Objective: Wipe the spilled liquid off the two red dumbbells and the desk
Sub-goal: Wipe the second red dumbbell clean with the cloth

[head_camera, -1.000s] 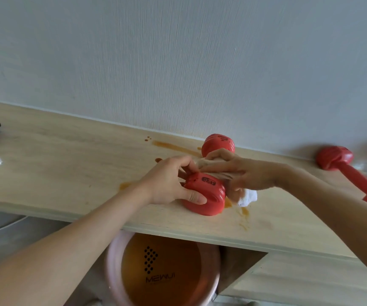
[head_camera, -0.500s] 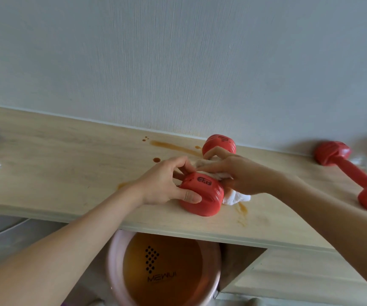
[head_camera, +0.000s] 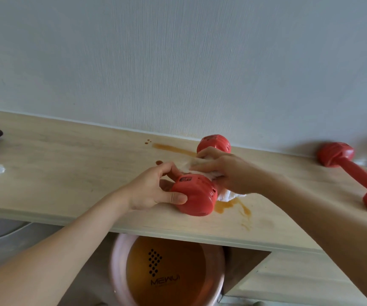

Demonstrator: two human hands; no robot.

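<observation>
Mid-wipe on the near dumbbell (head_camera: 197, 193): left hand (head_camera: 154, 191) grips its front head, right hand (head_camera: 224, 173) clutches a white cloth (head_camera: 200, 165) around the handle. Brown liquid (head_camera: 229, 205) remains on the tabletop (head_camera: 67, 173). Second dumbbell (head_camera: 354, 173), far right, looks untouched.

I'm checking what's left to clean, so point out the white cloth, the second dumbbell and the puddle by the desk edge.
white cloth (head_camera: 229, 195): head view, its loose corner on the desk.
second dumbbell (head_camera: 354, 171): head view, its handle.
puddle (head_camera: 222, 206): head view, its widest part.
</observation>
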